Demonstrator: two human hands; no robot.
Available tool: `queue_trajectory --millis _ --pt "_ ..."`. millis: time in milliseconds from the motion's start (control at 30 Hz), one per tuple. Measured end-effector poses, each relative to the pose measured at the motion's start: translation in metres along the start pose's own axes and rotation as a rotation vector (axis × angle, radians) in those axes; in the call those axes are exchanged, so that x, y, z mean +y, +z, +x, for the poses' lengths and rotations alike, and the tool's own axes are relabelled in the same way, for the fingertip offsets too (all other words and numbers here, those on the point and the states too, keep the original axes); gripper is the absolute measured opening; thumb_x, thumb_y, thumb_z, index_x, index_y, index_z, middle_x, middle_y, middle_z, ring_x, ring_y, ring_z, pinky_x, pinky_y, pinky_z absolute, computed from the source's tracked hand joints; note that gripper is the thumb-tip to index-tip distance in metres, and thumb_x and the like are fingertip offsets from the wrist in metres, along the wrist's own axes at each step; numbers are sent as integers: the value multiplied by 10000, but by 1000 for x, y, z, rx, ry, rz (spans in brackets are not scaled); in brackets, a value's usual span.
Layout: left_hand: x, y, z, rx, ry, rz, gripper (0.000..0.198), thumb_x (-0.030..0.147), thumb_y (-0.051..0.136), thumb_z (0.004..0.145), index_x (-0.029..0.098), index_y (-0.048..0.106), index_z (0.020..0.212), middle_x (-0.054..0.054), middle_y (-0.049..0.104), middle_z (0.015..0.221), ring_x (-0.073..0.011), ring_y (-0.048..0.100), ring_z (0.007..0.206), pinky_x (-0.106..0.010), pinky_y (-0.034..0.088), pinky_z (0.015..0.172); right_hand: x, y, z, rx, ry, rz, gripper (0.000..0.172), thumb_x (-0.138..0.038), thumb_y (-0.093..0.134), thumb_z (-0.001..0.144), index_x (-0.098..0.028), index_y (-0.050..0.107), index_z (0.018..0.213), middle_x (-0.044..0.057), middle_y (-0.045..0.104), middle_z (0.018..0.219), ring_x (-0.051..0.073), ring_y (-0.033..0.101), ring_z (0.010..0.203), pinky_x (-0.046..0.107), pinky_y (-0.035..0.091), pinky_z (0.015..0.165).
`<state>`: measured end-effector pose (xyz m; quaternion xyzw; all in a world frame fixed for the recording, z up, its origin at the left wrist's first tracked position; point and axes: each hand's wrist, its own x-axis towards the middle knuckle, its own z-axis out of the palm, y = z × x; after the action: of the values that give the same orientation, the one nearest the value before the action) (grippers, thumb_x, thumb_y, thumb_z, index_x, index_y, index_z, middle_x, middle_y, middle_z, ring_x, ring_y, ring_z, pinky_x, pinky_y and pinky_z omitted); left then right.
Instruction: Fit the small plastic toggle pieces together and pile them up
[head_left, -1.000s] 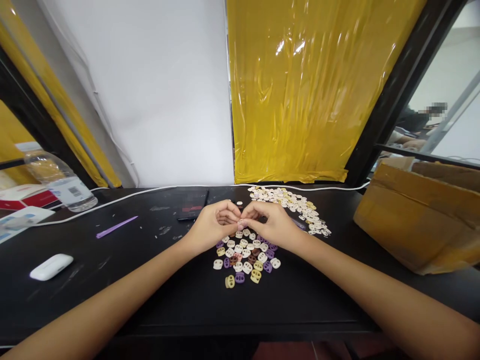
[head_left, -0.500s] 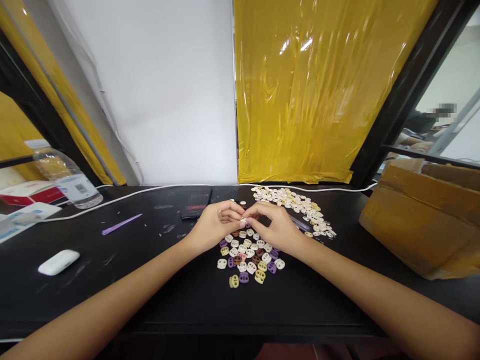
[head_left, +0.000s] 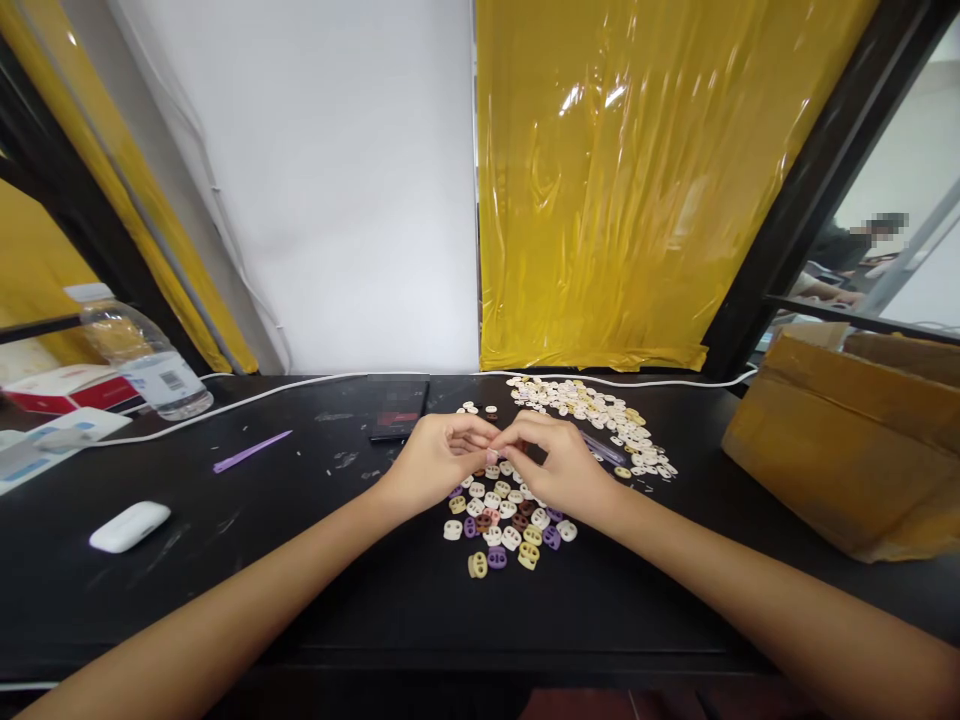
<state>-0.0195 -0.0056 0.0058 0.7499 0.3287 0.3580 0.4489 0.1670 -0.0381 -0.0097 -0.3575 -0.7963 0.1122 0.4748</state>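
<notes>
My left hand (head_left: 429, 462) and my right hand (head_left: 556, 462) meet fingertip to fingertip over the black table. Pinched between them is a small white cord lock (head_left: 492, 456), mostly covered by the fingers. Below the hands lies a loose group of two-hole cord locks in white, purple, yellow, brown and pink; a purple cord lock (head_left: 497, 558) and a yellow cord lock (head_left: 478, 565) are nearest to me. Behind my right hand spreads a pile of small pale oval parts (head_left: 600, 405).
At the left are a clear bottle (head_left: 161, 375), a white earbud case (head_left: 130, 527) and purple tweezers (head_left: 251, 452). A black phone-like slab (head_left: 394, 425) lies behind my left hand. To the right stands a cardboard box (head_left: 832, 450). A white cable (head_left: 300, 384) crosses the back.
The view has shifted slightly, so everything sits a little farther right and lower. Both hands keep their pinch, with small finger movements around the white piece.
</notes>
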Motion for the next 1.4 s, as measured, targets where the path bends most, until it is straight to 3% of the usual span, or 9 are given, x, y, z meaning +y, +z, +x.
queue_trajectory --millis 200,333,500,633,733,900,1067,1233,1400 --pt "-5 -3 5 15 26 40 206 250 727 771 118 705 928 -77 745 842 -183 701 769 -307 566 731 8 1 3 -2 66 63 134 -121 564 857 -186 666 915 24 665 827 147 628 750 283 499 703" --pt "-4 -12 7 43 134 249 118 226 644 840 142 708 891 -49 737 850 -159 673 768 -289 533 740 11 -6 5 46 156 85 128 -167 554 881 -192 641 971 25 677 842 151 646 748 290 519 706" --pt "1 -16 4 -83 111 418 122 189 602 852 163 720 837 -23 734 782 -155 663 716 -260 493 653 19 -16 7 89 192 35 113 -192 553 885 -198 646 949 36 694 880 172 653 813 304 523 728" --pt "-3 -21 8 -68 240 560 181 168 540 874 182 718 907 -38 736 926 -186 674 869 -327 522 813 21 -14 6 70 187 26 124 -187 543 884 -201 651 943 29 686 848 167 640 776 305 519 705" --pt "-14 -29 17 1 317 740 292 171 479 901 186 674 1118 -76 705 1132 -239 628 1071 -436 486 975 21 -10 6 47 168 -1 150 -177 536 886 -194 658 970 36 677 849 170 631 774 329 527 740" --pt "-29 -33 28 -61 238 949 431 219 418 944 127 549 1344 -130 557 1422 -308 402 1397 -528 319 1155 33 -6 4 -89 121 -185 324 -247 550 915 -202 602 1231 104 646 1189 248 550 1178 467 439 1039" --pt "-30 -29 28 -103 240 994 400 167 438 911 119 604 1272 -143 629 1326 -312 485 1330 -515 373 1119 48 2 6 -285 113 -282 459 -345 459 979 -201 494 1413 135 468 1464 288 342 1391 531 302 1156" --pt "-32 -30 28 -66 307 929 329 169 437 937 142 655 1182 -133 680 1230 -279 583 1208 -483 437 1070 48 3 14 -341 96 -306 404 -281 461 970 -179 592 1338 128 577 1366 297 404 1311 537 331 1126" --pt "-29 -28 25 -86 316 900 350 173 436 952 132 622 1247 -129 652 1281 -258 567 1231 -457 429 1089 49 -9 13 -325 40 -278 359 -101 463 905 -156 682 1185 116 688 1138 255 520 1156 475 428 1038"
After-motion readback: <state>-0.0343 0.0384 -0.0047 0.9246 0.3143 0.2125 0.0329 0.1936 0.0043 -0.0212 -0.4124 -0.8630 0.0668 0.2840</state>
